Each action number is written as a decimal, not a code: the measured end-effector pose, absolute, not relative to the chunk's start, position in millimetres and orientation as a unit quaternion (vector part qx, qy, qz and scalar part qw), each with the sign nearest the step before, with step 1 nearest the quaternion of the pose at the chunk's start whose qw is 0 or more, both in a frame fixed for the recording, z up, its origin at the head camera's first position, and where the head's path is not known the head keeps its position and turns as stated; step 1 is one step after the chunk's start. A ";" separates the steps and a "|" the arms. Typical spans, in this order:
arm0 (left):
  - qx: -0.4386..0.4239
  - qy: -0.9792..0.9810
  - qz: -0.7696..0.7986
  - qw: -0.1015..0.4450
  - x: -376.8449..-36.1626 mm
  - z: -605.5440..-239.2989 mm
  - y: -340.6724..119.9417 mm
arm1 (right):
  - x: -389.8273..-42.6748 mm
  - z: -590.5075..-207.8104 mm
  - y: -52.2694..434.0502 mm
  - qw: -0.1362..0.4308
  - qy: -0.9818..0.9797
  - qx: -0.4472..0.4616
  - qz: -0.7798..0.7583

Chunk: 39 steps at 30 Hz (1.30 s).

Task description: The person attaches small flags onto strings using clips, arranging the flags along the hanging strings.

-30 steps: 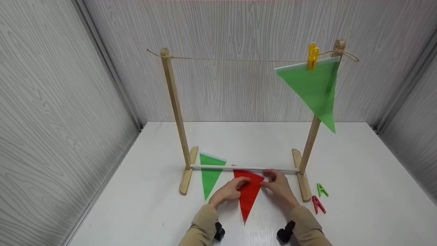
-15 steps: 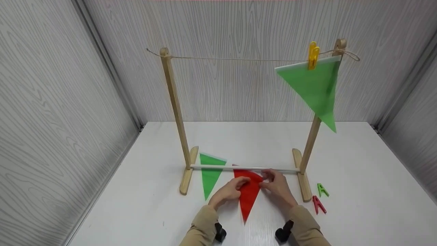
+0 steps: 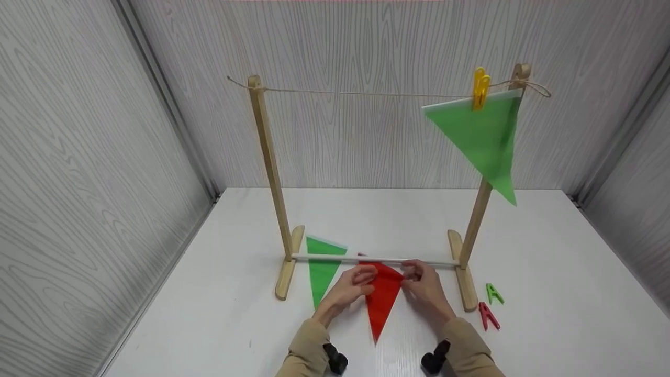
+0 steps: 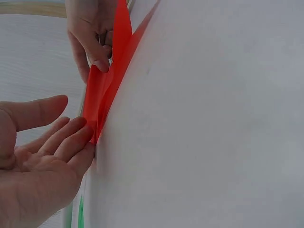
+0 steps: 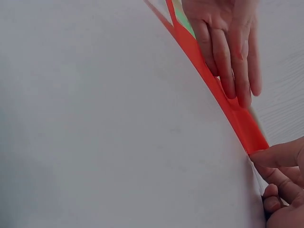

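Red flag (image 3: 381, 298) flat on worktop (image 3: 549, 272), just before rack's rail (image 3: 374, 258). Right hand (image 3: 425, 287) pinching one top corner; left hand (image 3: 349, 289) flat-fingered on other. Lifting stage; next, probably a firmer left grip.

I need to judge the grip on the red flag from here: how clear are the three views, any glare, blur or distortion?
Head view: evenly lit, sharp, with soft shadows and slight wide-angle bowing at the walls; both hands sit small on the red flag. Left wrist view: the left hand is close and soft, the white table nearly washed out. Right wrist view: same bright table, the right hand cut off at the corner.
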<state>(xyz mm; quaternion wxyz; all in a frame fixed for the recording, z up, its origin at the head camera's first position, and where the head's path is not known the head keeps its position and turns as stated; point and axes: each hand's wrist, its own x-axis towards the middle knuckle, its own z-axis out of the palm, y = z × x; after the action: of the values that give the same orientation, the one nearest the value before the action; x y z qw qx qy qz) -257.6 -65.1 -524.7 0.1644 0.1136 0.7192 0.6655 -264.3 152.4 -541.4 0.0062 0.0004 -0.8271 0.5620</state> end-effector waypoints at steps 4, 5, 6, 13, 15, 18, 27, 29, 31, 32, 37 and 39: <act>0.078 0.691 0.712 0.100 -261.2 -529.4 -67.6 | -265.6 -542.6 158.7 -0.001 -0.817 0.029 0.576; 0.069 0.687 0.719 0.084 -262.0 -530.4 -67.9 | -265.7 -543.0 160.9 -0.002 -0.815 0.040 0.578; 0.059 0.686 0.722 0.069 -262.5 -531.7 -68.3 | -266.0 -543.7 163.3 -0.003 -0.815 0.049 0.577; 0.016 0.700 0.713 -0.026 -263.1 -540.0 -66.7 | -266.7 -543.7 176.2 -0.016 -0.815 0.074 0.575; 0.007 0.709 0.704 -0.051 -262.8 -540.6 -64.8 | -267.0 -543.2 178.1 -0.022 -0.807 0.073 0.585; 0.000 0.728 0.682 -0.063 -262.5 -540.6 -62.1 | -267.1 -542.7 178.9 -0.024 -0.793 0.061 0.606; 0.035 0.751 0.659 -0.030 -260.7 -539.7 -60.9 | -265.6 -542.5 179.2 -0.008 -0.790 0.055 0.611; 0.036 0.753 0.656 -0.024 -261.8 -539.1 -61.1 | -265.0 -542.7 178.5 -0.007 -0.789 0.058 0.611; 0.023 0.746 0.665 -0.016 -262.5 -538.6 -61.5 | -264.8 -543.8 177.9 -0.006 -0.785 0.061 0.616; 0.014 0.737 0.676 -0.011 -262.8 -538.0 -61.6 | -265.0 -544.5 177.7 0.000 -0.786 0.066 0.614; -0.032 0.662 0.748 0.032 -263.6 -535.3 -63.5 | -267.3 -546.7 176.3 0.030 -0.795 0.083 0.601; -0.038 0.653 0.755 0.043 -263.5 -535.2 -64.2 | -267.5 -547.0 176.1 0.025 -0.795 0.080 0.600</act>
<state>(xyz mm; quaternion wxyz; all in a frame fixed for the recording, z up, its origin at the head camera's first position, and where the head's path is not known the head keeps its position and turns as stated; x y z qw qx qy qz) -263.5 -64.2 -535.2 0.0428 -0.0380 0.6529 0.7553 -267.5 176.1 -547.0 0.0254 0.0797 -0.7954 0.6003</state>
